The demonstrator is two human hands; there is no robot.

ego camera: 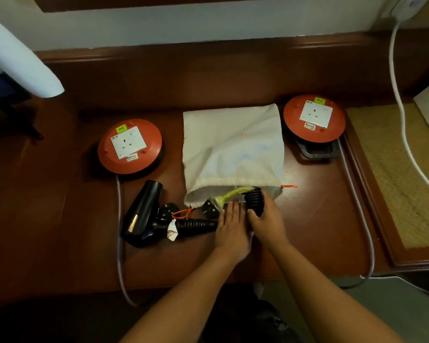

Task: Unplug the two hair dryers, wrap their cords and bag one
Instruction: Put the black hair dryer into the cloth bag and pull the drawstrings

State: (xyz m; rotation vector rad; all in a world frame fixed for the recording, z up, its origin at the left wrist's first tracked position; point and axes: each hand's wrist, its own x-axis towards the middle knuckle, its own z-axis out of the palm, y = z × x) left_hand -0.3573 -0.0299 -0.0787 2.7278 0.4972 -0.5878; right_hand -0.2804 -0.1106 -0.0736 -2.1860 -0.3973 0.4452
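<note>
Hotel-like room, dark wooden desk (233, 78), lampshade (18, 63), hair dryer (144, 214), cloth bag (233, 144)

A wooden table (307, 219) held a white drawstring bag (233, 147) lying flat between two round orange extension reels (129, 147) (314, 118), each with an empty white socket on top. At the bag's open mouth, the right hand (266, 220) gripped a black coiled cord (254, 199), while the left hand (230, 227) lay flat beside it, fingers straight. A black plug (211, 207) rested just at the opening. To the left lay a black hair dryer (143, 214), its coiled cord (196, 225) alongside.
</note>
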